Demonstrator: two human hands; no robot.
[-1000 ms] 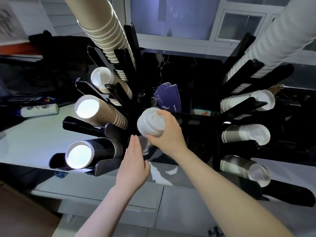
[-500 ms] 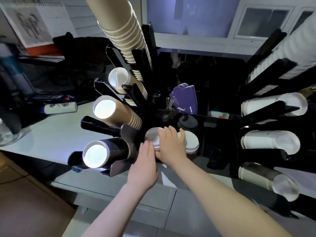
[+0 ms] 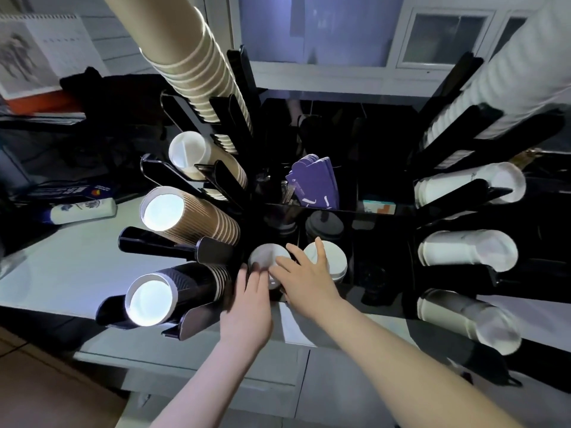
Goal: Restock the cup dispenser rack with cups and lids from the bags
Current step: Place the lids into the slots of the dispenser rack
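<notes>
White panelled walls and a pale surface (image 3: 71, 267) are seen behind a black cup dispenser rack (image 3: 324, 193) that is set near the front edge of that surface. On the rack's left side, slanted holders are filled with stacks of brown cups (image 3: 197, 220), a stack of black cups (image 3: 173, 291) and a tall tan stack (image 3: 191, 63) that rises toward the camera. On its right side, stacks of white cups (image 3: 463, 251) are held in matching slots. Purple sleeves (image 3: 312, 180) are stood upright in a centre compartment, and dark lids (image 3: 324, 225) are seen in the compartment just in front of them. A stack of white lids (image 3: 264, 257) is sat in the front-left compartment of the rack's centre, with a second white lid stack (image 3: 332, 261) just beside it on the right. The left hand (image 3: 247, 307) is laid with straight fingers against the near side of the first stack, its grip spread. The right hand (image 3: 304, 278) is stretched flat over the divider between the two stacks, fingers apart, with nothing pinched. A white tube (image 3: 82, 208) is lain at the surface's far left edge, and a calendar (image 3: 40, 47) is propped in the back-left corner.
</notes>
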